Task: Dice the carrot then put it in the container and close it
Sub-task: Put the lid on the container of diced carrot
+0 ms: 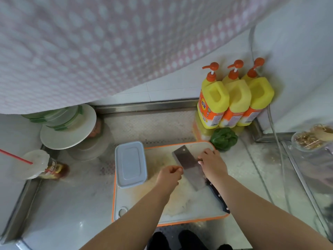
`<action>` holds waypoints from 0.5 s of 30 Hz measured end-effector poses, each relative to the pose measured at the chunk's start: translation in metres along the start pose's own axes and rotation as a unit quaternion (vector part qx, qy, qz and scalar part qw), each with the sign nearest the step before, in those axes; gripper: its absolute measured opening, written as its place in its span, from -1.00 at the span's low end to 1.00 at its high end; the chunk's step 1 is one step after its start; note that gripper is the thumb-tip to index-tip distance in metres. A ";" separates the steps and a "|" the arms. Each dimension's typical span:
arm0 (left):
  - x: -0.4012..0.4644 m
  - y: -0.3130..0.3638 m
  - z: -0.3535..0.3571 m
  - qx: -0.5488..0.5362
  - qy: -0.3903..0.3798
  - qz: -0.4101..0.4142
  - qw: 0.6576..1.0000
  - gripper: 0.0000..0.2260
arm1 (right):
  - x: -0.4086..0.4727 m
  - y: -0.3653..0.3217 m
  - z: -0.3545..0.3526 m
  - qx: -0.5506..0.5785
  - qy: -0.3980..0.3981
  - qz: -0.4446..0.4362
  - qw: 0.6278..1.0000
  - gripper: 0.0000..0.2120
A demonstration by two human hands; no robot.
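Orange-rimmed cutting board (180,216) lies nearest on the steel counter (63,204). Above it the left hand (169,175) hangs loosely curled, holding nothing. The right hand (212,164) rests on the cleaver (189,167), lying flat. At the board's left the container (130,164) sits lidded. No carrot shows. Farther back stand three yellow bottles (234,100).

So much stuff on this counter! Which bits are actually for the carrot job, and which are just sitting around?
For the job: cleaver, cutting board, lidded container, left hand, right hand.

Just lying about: three yellow pump bottles, green vegetable, stacked plates, cup with straw.
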State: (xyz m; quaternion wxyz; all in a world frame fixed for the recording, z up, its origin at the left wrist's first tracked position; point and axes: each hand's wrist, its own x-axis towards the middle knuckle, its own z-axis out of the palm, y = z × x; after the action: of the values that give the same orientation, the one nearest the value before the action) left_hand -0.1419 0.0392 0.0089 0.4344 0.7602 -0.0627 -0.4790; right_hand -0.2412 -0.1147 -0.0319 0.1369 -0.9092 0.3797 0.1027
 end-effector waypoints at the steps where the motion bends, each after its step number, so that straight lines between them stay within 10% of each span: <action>1: 0.002 0.000 0.001 -0.018 -0.008 -0.015 1.000 -0.88 | 0.001 0.002 0.000 0.004 0.007 0.011 1.000 -0.76; 10: 0.010 0.014 0.025 -0.214 -0.031 -0.124 0.968 -0.84 | -0.009 0.013 -0.016 0.191 0.038 0.119 0.974 -0.85; 15: 0.018 0.027 0.035 -0.364 -0.115 -0.220 0.898 -0.47 | -0.037 -0.017 -0.033 0.315 -0.032 -0.050 0.947 -0.65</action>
State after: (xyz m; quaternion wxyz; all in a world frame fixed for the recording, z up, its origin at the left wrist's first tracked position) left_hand -0.1512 -0.0077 0.0105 0.5540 0.4833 0.2358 -0.6356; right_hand -0.2519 -0.0898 0.0129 0.4335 -0.8338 0.3418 0.0003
